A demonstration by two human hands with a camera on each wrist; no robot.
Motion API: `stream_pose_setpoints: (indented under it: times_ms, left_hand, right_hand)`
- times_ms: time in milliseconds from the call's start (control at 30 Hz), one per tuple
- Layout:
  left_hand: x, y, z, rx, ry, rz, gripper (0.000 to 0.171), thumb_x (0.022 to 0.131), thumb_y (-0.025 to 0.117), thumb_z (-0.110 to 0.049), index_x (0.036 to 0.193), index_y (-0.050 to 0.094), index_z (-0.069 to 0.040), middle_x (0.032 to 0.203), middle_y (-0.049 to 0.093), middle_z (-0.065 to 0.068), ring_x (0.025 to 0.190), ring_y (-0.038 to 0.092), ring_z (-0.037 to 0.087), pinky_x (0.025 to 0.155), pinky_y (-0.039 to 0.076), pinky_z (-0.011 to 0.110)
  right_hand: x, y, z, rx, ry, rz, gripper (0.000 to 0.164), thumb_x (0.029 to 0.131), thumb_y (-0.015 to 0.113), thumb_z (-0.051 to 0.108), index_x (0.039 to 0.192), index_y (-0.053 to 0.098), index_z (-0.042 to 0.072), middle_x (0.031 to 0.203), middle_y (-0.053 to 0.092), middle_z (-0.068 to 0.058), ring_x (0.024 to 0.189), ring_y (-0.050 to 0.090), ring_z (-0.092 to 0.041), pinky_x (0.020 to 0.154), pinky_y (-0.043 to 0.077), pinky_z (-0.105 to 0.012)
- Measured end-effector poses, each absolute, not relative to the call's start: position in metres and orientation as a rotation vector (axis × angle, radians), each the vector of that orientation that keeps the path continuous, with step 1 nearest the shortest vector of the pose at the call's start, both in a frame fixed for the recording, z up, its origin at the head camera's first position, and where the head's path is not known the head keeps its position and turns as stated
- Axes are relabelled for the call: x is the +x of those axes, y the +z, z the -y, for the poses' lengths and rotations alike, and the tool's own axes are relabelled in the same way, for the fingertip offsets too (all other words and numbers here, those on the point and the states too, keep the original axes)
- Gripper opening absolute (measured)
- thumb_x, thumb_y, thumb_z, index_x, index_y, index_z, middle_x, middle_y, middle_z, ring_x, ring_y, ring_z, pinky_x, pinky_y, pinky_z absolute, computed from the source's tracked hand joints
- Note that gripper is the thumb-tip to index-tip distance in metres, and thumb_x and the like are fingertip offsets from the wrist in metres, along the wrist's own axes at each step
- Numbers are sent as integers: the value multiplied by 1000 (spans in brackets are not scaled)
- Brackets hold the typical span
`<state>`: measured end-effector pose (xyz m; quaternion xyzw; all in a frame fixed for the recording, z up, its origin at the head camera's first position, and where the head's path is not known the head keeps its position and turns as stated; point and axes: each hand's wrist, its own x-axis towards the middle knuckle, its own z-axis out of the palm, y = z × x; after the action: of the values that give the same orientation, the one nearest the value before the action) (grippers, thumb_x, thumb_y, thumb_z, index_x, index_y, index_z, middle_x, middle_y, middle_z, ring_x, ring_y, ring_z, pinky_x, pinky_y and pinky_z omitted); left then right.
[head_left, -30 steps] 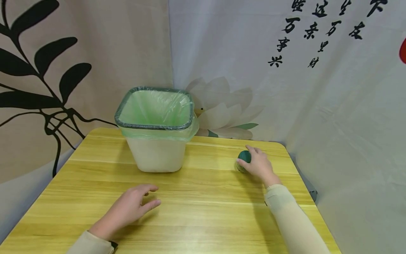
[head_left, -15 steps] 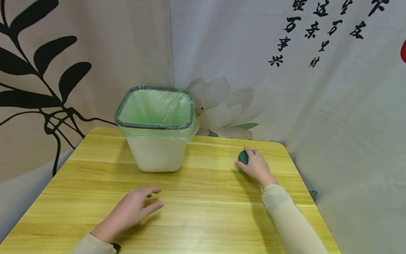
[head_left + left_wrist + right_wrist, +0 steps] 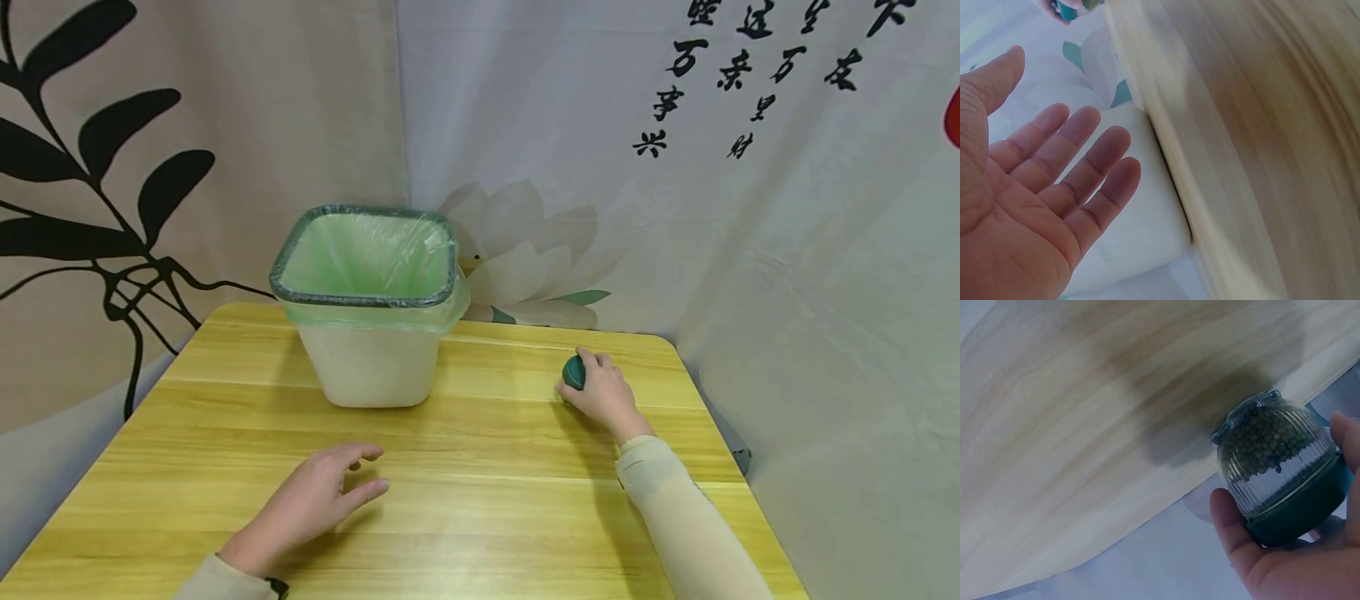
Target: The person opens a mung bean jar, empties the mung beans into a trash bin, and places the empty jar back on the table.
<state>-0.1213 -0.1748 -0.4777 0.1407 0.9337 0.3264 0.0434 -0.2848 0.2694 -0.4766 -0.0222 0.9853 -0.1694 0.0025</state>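
Right of the white, green-lined plastic bin (image 3: 367, 367), the right hand (image 3: 602, 396) pinches a green-lidded, clear ribbed jar (image 3: 1272, 450); a shallow grip could slip. The left hand (image 3: 311, 498) has fingers apart.

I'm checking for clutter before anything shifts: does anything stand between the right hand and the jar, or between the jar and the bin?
Nothing visible does. The right hand has its fingers around the jar, and only bare tabletop shows between it and the bin.
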Motion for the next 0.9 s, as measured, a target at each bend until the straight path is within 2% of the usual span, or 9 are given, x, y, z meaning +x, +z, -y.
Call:
stream_pose_setpoints:
  times_ms: [900]
  left_hand:
    - [-121, -481, 174, 355, 1031, -2818, 46, 99, 76, -43, 136, 71, -17, 135, 74, 1, 120, 72, 27, 92, 62, 46]
  right_hand:
    - [-284, -480, -271, -81, -514, -3083, 87, 99, 71, 49, 167, 32, 12, 159, 40, -33, 135, 52, -56, 102, 52, -68]
